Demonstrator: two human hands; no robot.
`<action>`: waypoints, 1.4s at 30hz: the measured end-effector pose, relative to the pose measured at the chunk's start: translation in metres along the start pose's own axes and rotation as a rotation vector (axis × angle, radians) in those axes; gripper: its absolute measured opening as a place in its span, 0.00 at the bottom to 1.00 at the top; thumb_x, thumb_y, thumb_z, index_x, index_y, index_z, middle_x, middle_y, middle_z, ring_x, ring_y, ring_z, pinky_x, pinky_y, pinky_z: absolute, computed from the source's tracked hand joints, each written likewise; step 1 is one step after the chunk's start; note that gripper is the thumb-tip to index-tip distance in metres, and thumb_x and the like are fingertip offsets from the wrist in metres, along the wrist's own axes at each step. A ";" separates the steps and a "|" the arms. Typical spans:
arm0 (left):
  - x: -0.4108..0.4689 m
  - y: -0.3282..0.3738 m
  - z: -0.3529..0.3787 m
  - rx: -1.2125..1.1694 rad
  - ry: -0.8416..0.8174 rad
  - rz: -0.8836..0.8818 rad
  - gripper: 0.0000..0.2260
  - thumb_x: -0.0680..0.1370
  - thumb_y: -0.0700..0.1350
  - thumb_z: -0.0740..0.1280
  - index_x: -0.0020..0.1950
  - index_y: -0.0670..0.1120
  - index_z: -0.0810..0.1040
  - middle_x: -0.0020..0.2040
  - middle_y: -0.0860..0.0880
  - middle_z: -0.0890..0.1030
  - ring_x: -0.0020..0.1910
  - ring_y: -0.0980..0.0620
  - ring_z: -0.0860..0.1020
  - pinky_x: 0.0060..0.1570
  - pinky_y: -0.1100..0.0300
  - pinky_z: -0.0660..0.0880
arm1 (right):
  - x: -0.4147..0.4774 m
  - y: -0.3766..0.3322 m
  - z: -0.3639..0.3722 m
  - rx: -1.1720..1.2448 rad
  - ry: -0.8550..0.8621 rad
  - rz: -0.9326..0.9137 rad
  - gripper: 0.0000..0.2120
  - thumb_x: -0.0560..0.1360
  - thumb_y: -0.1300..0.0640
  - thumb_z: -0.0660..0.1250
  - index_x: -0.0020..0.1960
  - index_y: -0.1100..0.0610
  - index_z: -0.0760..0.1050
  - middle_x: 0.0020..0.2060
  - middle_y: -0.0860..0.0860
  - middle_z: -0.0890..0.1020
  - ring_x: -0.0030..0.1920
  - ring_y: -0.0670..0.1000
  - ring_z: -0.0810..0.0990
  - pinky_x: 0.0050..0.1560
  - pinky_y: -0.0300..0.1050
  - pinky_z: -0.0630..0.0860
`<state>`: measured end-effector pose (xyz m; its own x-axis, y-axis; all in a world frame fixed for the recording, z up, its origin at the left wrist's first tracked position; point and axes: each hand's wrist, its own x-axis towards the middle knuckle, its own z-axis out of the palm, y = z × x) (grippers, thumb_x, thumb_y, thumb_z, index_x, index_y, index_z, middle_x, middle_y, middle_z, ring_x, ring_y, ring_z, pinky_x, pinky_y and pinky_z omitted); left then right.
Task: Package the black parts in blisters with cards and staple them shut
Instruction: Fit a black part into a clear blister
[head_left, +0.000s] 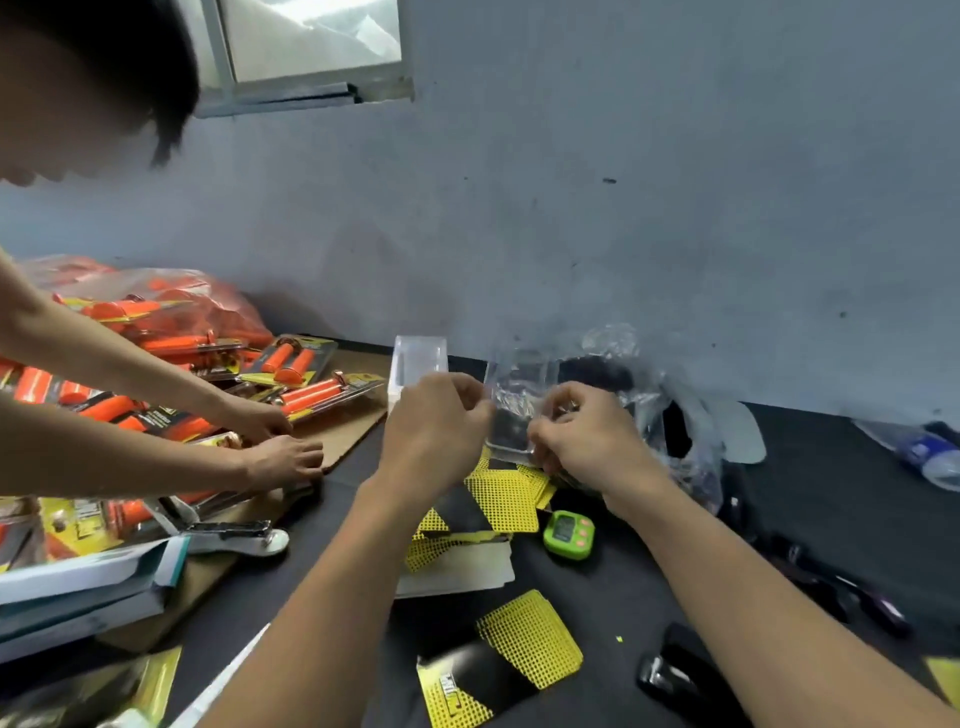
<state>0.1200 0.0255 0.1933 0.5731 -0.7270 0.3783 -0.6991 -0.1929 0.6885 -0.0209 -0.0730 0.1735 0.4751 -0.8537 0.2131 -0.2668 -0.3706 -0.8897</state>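
Both my hands hold up a clear plastic blister (511, 400) above the black table. My left hand (436, 426) pinches its left edge and my right hand (587, 431) pinches its lower right corner. Something dark shows inside the blister, too blurred to name. Below my hands lies a loose stack of yellow-and-black cards (498, 501), and one more card (498, 660) lies near the front. A black stapler (680, 670) rests at the lower right. A clear bag of black parts (654, 415) sits just behind my right hand.
Another person's arms (156, 415) reach over packaged orange-handled tools (171, 358) on cardboard at the left. A silver stapler (228, 530), a green timer (569, 534), a stack of clear blisters (418, 371) and a water bottle (919, 449) lie around. Loose black parts (836, 587) lie scattered at the right.
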 end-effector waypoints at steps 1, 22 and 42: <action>-0.011 0.001 0.010 -0.009 -0.026 -0.007 0.04 0.79 0.47 0.70 0.50 0.52 0.86 0.44 0.53 0.86 0.40 0.51 0.85 0.48 0.51 0.83 | -0.011 0.010 -0.006 0.006 0.017 0.020 0.06 0.73 0.64 0.73 0.46 0.58 0.77 0.32 0.56 0.85 0.29 0.53 0.83 0.35 0.52 0.81; -0.173 0.000 0.163 -0.946 -0.414 -0.288 0.24 0.74 0.36 0.69 0.65 0.58 0.78 0.50 0.51 0.87 0.50 0.49 0.86 0.46 0.47 0.84 | -0.194 0.142 -0.071 0.014 0.038 0.239 0.07 0.72 0.64 0.66 0.38 0.57 0.81 0.28 0.56 0.84 0.25 0.52 0.80 0.25 0.36 0.70; -0.189 -0.016 0.168 -0.589 0.075 -0.062 0.11 0.77 0.43 0.76 0.39 0.58 0.85 0.36 0.56 0.86 0.36 0.60 0.83 0.36 0.70 0.76 | -0.216 0.165 -0.046 -0.135 0.142 0.133 0.11 0.78 0.57 0.66 0.38 0.52 0.82 0.27 0.49 0.82 0.28 0.47 0.81 0.38 0.46 0.78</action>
<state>-0.0484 0.0552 0.0069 0.6486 -0.6737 0.3542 -0.3212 0.1797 0.9298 -0.2066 0.0338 -0.0003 0.3080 -0.9377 0.1609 -0.4334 -0.2889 -0.8537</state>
